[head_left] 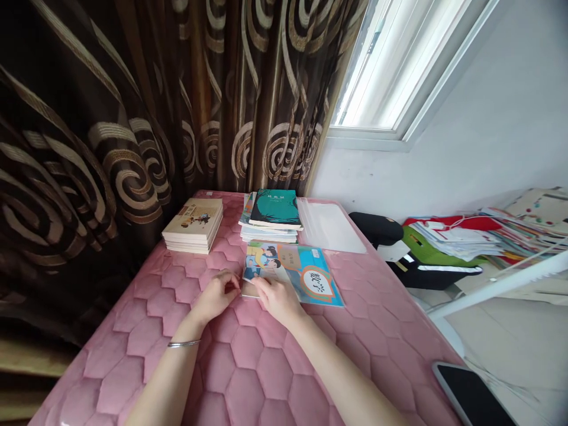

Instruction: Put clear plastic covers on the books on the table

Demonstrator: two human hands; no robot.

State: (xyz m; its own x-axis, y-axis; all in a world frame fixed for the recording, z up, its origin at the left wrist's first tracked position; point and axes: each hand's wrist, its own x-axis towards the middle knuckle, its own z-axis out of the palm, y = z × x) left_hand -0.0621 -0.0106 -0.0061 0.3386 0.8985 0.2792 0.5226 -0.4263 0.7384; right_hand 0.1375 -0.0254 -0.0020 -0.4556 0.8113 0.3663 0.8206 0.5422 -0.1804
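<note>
A maths textbook with a cartoon cover and an orange circle lies flat on the pink quilted pad. My right hand presses on its lower left part, and my left hand curls against its left edge. Behind the textbook stands a pile of books topped by a teal hardcover. To the left of that pile lies a stack of cream paperbacks. A clear plastic sleeve lies to the right of the pile.
A black smartphone lies at the pad's lower right corner. A dark patterned curtain hangs along the left side. Beyond the right edge are a black bag, a heap of papers and a white rail.
</note>
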